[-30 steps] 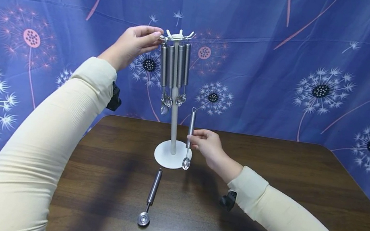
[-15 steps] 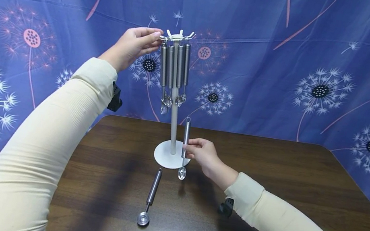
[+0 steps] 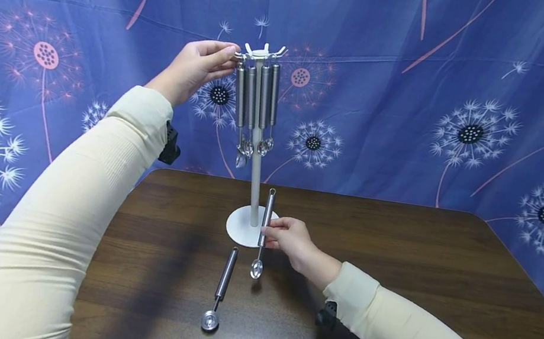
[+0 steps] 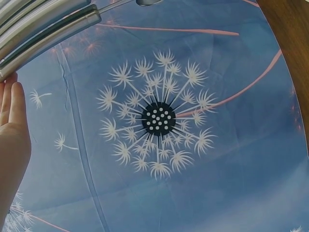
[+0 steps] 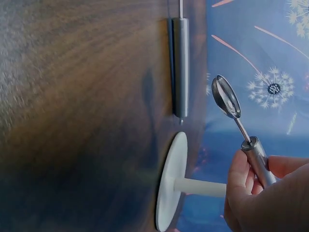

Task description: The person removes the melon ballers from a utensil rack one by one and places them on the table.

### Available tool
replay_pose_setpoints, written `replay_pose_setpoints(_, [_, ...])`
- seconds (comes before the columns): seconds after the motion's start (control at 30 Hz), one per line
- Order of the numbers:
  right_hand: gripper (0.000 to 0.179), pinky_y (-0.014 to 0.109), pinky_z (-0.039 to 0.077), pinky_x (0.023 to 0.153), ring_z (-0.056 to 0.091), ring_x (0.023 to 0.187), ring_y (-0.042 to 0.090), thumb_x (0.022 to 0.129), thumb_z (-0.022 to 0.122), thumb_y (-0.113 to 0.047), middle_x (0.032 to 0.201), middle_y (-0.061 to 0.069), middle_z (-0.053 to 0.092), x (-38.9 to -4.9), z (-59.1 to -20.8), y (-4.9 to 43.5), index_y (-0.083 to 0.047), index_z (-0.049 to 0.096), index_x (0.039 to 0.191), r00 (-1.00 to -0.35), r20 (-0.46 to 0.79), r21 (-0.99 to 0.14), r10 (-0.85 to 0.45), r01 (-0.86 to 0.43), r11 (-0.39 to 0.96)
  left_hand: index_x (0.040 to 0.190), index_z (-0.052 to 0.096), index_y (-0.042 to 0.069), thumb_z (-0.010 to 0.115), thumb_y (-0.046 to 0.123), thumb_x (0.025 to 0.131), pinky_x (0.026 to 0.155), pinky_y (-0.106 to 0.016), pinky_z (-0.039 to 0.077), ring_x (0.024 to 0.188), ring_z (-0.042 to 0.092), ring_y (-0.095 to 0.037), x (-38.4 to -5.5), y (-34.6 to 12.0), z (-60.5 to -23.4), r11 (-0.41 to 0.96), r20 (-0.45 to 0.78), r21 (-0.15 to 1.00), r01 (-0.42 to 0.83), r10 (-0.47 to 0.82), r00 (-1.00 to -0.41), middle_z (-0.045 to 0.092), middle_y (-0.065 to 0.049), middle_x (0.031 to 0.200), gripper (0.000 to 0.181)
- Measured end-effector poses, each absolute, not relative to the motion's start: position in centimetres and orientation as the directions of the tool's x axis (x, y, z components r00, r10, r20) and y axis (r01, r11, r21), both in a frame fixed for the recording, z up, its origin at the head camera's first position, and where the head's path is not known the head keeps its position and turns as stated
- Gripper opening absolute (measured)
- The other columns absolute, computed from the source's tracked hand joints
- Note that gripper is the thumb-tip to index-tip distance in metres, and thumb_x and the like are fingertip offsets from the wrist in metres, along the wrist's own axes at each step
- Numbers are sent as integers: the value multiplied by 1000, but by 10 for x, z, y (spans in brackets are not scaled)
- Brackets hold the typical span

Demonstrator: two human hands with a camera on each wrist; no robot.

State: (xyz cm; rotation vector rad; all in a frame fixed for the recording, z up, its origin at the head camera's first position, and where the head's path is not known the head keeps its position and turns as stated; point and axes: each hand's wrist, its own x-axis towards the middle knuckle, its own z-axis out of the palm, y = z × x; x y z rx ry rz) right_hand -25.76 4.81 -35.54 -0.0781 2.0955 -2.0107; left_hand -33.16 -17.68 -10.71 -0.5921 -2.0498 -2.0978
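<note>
My left hand [image 3: 194, 66] pinches a hook at the left side of the white stand's top [image 3: 260, 55] in the head view. Several steel-handled utensils [image 3: 250, 97] hang from that stand, their small heads pointing down. Lower down, my right hand [image 3: 294, 243] holds a small steel scoop [image 3: 268, 208] by its handle, thumb and fingers around it. Its oval bowl [image 5: 226, 96] points down, just above the table, and shows in the right wrist view. A second steel utensil with a round head [image 3: 210, 321] lies on the table in front of the stand.
The stand's round white base [image 3: 238, 229] rests on a brown wooden table [image 3: 401, 239]. Behind the table hangs a blue cloth [image 3: 377, 121] with dandelion prints. A dark wrist camera [image 3: 170, 143] sits at the left cuff.
My right hand has lowered the scoop and brought it slightly left, nearer me and closer to the utensil on the table. The left hand has stayed at the stand's top.
</note>
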Motion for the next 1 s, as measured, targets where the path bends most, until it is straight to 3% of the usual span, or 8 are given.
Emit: replay_pose_setpoints(1.0, [13, 30, 61, 63, 61, 59, 12, 85, 63, 8, 73, 8, 60, -225, -404, 26, 10, 55, 95, -925, -265, -963, -273, 238, 129, 135, 49, -7, 63, 16, 95, 107, -27, 44, 119, 58, -26, -333, -175, -109, -42, 377, 926, 375, 138, -916, 65, -6, 106, 48])
